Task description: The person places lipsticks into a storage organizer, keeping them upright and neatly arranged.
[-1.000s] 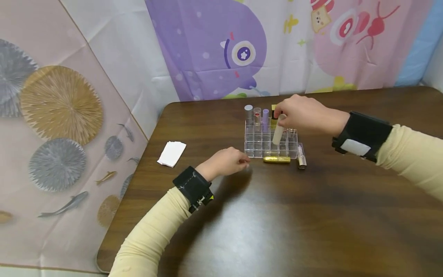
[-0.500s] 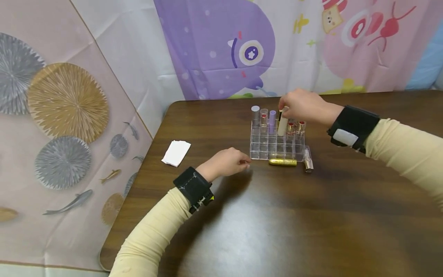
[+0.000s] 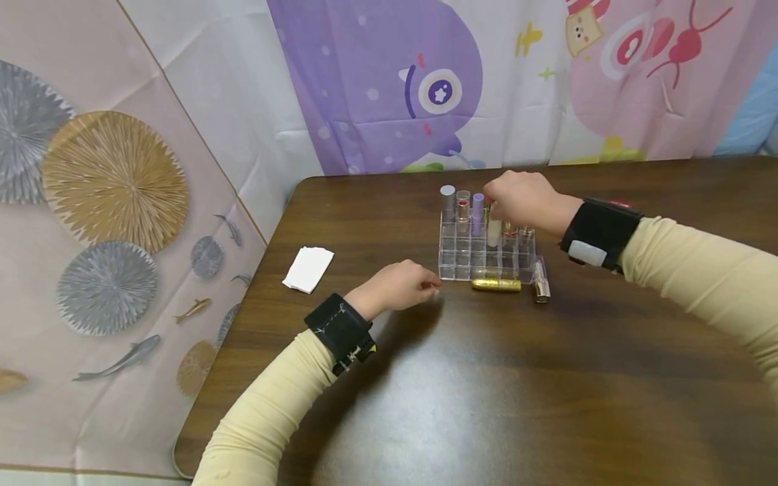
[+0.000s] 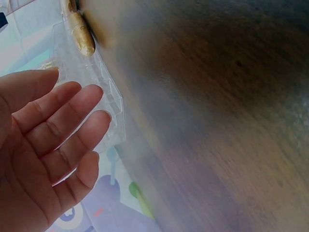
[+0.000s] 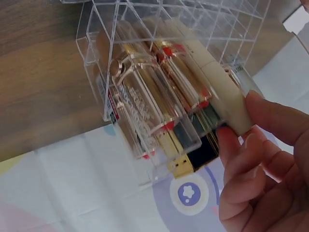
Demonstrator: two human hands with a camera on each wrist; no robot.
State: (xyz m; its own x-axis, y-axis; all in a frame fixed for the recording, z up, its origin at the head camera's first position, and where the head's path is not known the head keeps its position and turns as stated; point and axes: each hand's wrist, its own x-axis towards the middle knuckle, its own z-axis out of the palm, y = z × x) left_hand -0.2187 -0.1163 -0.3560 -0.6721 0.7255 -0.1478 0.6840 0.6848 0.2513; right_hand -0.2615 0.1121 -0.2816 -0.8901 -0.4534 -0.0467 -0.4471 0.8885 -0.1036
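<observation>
My right hand pinches the top of a cream lipstick tube between thumb and fingers. In the right wrist view the cream tube's lower end is inside a compartment of the clear lipstick organizer, next to clear-capped gold lipsticks. A black-and-gold lipstick stands behind it, partly hidden. My left hand is relaxed near the organizer's front left corner, and its loosely bent fingers hold nothing in the left wrist view.
Grey-silver, clear-capped and lilac lipsticks stand in the organizer's back row. A gold tube lies along its front, a clear-capped lipstick by its right side. White papers lie at left; patterned cloth hangs behind.
My right hand has brought the cream tube from a tilted hold over the organizer to an upright position, then down into a back compartment. The left hand has stayed put.
</observation>
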